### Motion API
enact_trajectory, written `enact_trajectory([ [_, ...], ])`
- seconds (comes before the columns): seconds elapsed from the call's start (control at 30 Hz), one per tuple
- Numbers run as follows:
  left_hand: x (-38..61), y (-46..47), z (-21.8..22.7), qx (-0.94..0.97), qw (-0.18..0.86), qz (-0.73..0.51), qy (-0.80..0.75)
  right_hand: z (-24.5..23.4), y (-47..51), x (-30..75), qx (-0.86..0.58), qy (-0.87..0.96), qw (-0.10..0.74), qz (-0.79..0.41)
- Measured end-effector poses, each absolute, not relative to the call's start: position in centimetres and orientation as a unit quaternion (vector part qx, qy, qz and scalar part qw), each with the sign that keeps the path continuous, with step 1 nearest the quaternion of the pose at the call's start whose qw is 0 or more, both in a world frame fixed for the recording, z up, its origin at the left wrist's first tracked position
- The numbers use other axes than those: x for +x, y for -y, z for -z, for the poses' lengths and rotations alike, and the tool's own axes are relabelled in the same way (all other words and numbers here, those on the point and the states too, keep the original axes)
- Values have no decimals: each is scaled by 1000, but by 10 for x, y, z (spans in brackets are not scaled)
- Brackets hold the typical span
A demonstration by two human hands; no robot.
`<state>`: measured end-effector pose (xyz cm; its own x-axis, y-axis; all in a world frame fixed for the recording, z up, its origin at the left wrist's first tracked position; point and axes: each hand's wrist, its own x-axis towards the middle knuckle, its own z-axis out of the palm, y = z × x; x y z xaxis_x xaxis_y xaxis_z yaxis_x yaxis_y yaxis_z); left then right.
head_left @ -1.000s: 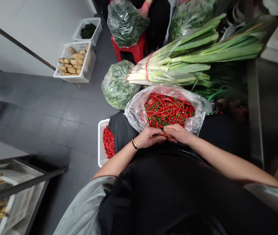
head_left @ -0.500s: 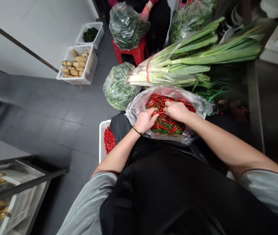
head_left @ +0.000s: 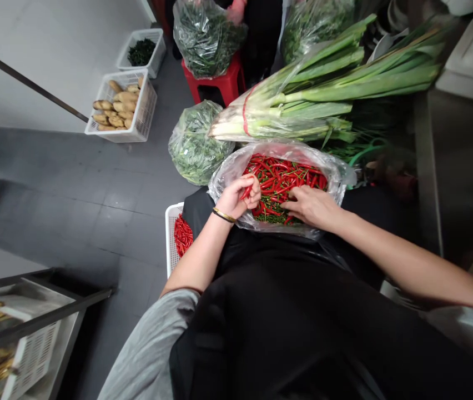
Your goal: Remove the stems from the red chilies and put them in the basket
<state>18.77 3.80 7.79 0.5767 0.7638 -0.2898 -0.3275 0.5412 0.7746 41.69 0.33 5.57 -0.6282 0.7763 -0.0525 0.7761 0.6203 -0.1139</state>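
A clear plastic bag (head_left: 227,168) lies open on my lap, filled with red chilies (head_left: 276,176), many with green stems. My left hand (head_left: 241,195) is curled over the bag's left side, with a red chili (head_left: 246,192) in its closed fingers. On the right, my right hand (head_left: 312,206) reaches down over the chilies, fingers apart and touching the pile; I make out nothing held in it. Beside my left leg stands a white basket (head_left: 170,233) holding red chilies (head_left: 183,235), partly hidden by my arm and apron.
Bagged leeks (head_left: 295,105) lie just beyond the chili bag, beside a bag of greens (head_left: 199,143). Another bag of greens (head_left: 207,39) sits on a red stool (head_left: 215,83), a co-worker's gloved hand (head_left: 236,10) on it. Root vegetables fill a white crate (head_left: 145,116). A metal rack (head_left: 65,316) stands lower left.
My hands have drawn apart. The left has moved back with a chili and curled up; the right has come lower over the pile. The view has shifted slightly.
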Motion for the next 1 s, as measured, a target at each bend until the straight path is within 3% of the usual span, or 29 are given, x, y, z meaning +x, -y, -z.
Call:
enact_trajectory([
  [0.07, 178, -35, -74, 320, 828, -338, -311, -51, -3, 418, -445, 892, 9, -82],
  [0.17, 185, -35, -73, 368, 806, -315, -341, -63, -18, 421, -502, 836, 150, -165],
  [0.27, 211, -39, -79, 490, 710, -316, -394, -87, -35, 423, -538, 741, 264, -302],
  [0.4, 239, -47, -88, 652, 572, -305, -394, -105, -34, 423, -540, 624, 312, -471],
  [0.5, 239, -47, -90, 733, 534, -263, -329, -98, -21, 425, -496, 536, 329, -599],
  [0.6, 234, -42, -86, 772, 516, -227, -293, -84, -15, 424, -489, 490, 309, -652],
  [0.7, 236, -35, -82, 764, 514, -236, -309, -70, -20, 424, -558, 501, 304, -588],
  [0.83, 233, -30, -81, 657, 591, -296, -363, -61, -24, 434, -624, 653, 275, -331],
  [1.0, 205, -35, -69, 443, 745, -280, -412, -48, 0, 436, -555, 819, -16, -144],
])
